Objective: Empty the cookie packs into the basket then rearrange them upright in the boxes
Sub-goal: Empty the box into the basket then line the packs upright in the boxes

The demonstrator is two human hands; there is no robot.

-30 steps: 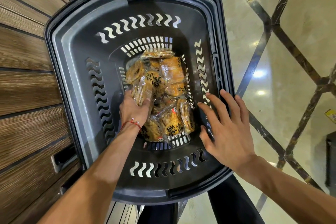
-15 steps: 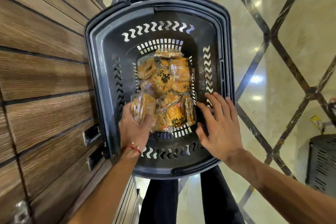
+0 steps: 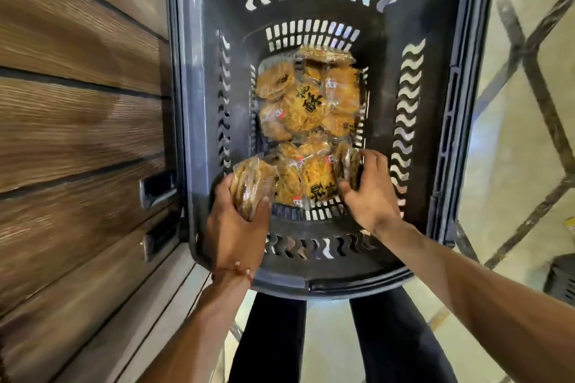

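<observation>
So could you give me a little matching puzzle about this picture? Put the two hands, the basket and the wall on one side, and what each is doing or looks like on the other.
Things:
1. left hand
2. right hand
3. basket
4. wall

Descriptions:
A. dark plastic with wavy slots
B. brown wood panels, left of the basket
C. grips a stack of wrapped cookies
D. holds a cookie pack at the pile's near right

Pairs: 1-C, 2-D, 3-A, 4-B

The right hand (image 3: 370, 193) has left the basket (image 3: 199, 102) wall and now grips a cookie pack (image 3: 346, 165) in the pile.
</observation>
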